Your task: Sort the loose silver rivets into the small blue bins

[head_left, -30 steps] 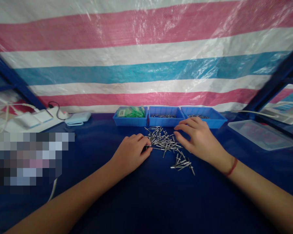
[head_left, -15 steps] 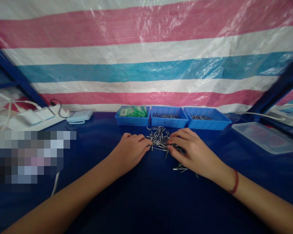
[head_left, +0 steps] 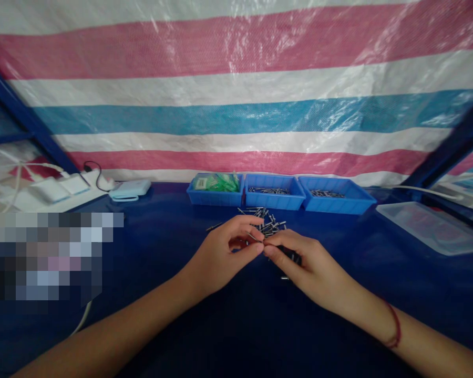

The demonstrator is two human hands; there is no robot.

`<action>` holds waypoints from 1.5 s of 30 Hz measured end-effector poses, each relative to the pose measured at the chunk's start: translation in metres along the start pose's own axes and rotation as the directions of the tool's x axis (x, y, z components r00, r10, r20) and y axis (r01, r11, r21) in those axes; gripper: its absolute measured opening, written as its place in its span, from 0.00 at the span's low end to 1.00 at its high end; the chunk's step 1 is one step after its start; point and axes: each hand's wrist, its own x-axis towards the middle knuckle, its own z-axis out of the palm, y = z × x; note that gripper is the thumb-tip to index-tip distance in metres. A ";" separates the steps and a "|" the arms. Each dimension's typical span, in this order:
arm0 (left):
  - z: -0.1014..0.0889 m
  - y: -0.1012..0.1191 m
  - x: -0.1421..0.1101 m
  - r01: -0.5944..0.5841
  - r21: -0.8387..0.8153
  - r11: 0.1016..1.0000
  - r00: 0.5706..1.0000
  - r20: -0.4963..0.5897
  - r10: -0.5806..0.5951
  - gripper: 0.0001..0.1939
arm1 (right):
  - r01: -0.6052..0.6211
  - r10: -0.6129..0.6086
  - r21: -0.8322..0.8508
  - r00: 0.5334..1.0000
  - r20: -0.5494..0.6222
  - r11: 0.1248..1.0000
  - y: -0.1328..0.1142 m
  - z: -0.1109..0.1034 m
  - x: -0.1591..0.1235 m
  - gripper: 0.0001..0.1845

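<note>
My left hand (head_left: 232, 252) is closed in a pinch on a thin metal blind rivet (head_left: 255, 238), over the near side of a loose heap. Its fingertips meet those of my right hand (head_left: 305, 260), whose thumb and index finger pinch the same rivet's other end. Just behind the fingers lies the heap of silvery blind rivets (head_left: 271, 224) on the dark blue table (head_left: 236, 325). Part of this heap is hidden by my hands. A few more rivets show under my right palm, and a single rivet (head_left: 213, 227) lies left of the heap.
Along the back stand three blue bins: the left bin (head_left: 215, 198) holds a green plastic bag (head_left: 223, 182); the middle bin (head_left: 275, 201) and right bin (head_left: 339, 205) hold rivets. A clear plastic lid (head_left: 433, 228) lies right. A power strip (head_left: 69, 191) and light-blue case (head_left: 130, 190) sit left.
My hands have come together from either side of the heap, the left moving right. A rivet now shows between their fingertips, and the heap looks more spread.
</note>
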 end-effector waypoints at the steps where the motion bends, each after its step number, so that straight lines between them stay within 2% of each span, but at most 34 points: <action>1: 0.000 -0.001 0.001 0.032 -0.054 0.998 0.999 -0.010 -0.032 0.16 | -0.022 0.022 0.017 1.000 -0.013 1.000 0.000 0.000 0.000 0.09; 4: -0.001 -0.002 0.002 0.099 -0.125 0.987 0.994 -0.030 -0.104 0.14 | -0.068 0.071 0.054 0.997 -0.037 0.996 0.001 0.000 0.001 0.09; 8: -0.002 0.001 0.002 0.152 -0.092 0.984 0.988 -0.005 -0.154 0.11 | -0.084 0.086 0.067 0.996 -0.030 0.994 0.001 0.000 0.000 0.10; 17: -0.002 0.006 0.001 0.100 0.019 0.995 0.995 -0.013 -0.099 0.08 | -0.013 0.014 0.024 0.998 -0.062 1.000 -0.001 0.000 0.000 0.08; 22: -0.001 0.005 0.000 0.081 0.031 0.996 0.997 -0.021 -0.080 0.08 | -0.029 0.031 0.027 0.998 -0.058 0.999 0.001 0.001 -0.002 0.08; 33: -0.001 0.006 -0.001 0.064 0.110 0.992 0.997 -0.040 -0.060 0.08 | -0.064 0.069 0.031 0.980 -0.187 0.997 0.004 0.002 -0.001 0.06; 39: 0.000 0.003 0.000 0.083 0.117 0.990 0.996 0.011 -0.085 0.08 | 0.011 -0.013 -0.006 0.961 -0.277 1.000 0.003 0.000 -0.004 0.04; 43: 0.001 0.002 0.000 0.072 0.148 0.986 0.990 0.110 -0.089 0.10 | 0.094 -0.122 -0.129 0.965 -0.230 0.987 -0.004 -0.003 -0.005 0.03; 45: 0.002 0.002 -0.001 0.063 0.188 0.980 0.991 0.106 -0.084 0.11 | 0.125 -0.166 -0.205 0.967 -0.191 0.971 -0.007 -0.008 -0.004 0.04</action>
